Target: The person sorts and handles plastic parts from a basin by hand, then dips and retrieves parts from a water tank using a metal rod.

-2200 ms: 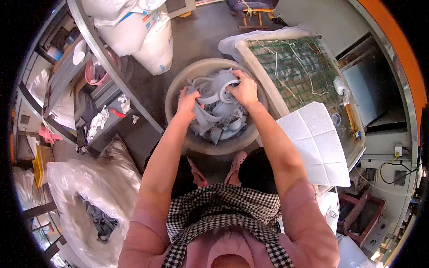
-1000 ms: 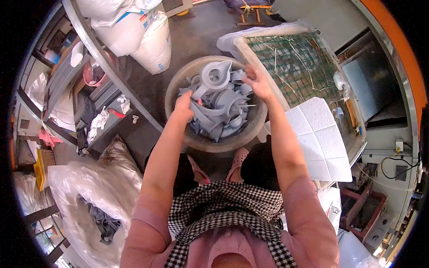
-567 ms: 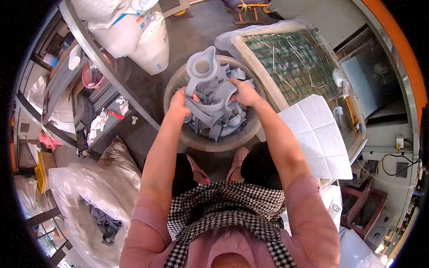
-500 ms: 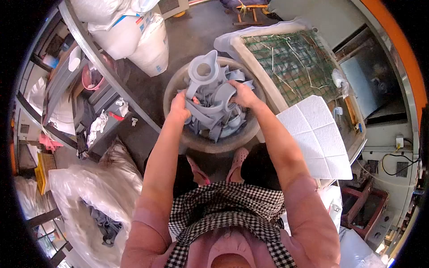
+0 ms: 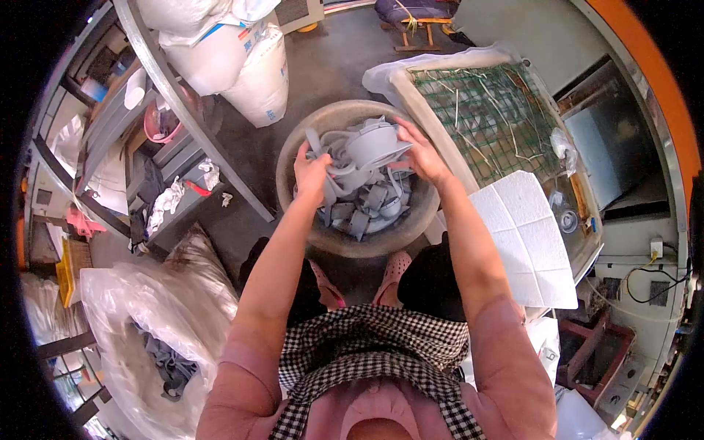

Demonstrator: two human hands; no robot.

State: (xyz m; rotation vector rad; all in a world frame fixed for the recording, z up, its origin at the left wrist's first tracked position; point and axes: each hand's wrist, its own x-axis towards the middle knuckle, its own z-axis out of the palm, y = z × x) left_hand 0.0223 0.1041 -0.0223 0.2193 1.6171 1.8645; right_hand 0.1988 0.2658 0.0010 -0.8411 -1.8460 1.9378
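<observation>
- Since half a second ago, the grey ringed piece that stood up by the tub's far rim no longer shows there, and the heap between the hands has turned over; the whole scene sits a little lower in view.
- Left hand [image 5: 312,174] is at the left side of the heap, its thumb and fingers clamped round a grey strip [image 5: 314,141], one end of which pokes up past the knuckles.
- Right hand [image 5: 427,155] is at the heap's right side with its fingers spread apart, just beside a broad curved grey piece [image 5: 374,147]; I cannot tell whether they touch it.
- That curved piece lies between the two hands, on top of the other grey parts [image 5: 359,222], all within the round tub [image 5: 359,248].
- The tub stands on the floor [image 5: 334,62], in front of the person's pink shoes [image 5: 394,273] and checked apron [image 5: 374,334].
- Right of the tub is a pale-rimmed tray [image 5: 434,125] with green mesh [image 5: 488,121] across it, and a white foam board [image 5: 522,238] overlaps its near corner.
- Beyond the tub, to the left, white sacks [image 5: 257,84] are piled beside a grey metal rack [image 5: 192,121].
- Near the person's left arm, a clear plastic bag [image 5: 110,301] gapes open with dark grey scraps [image 5: 172,367] inside.
</observation>
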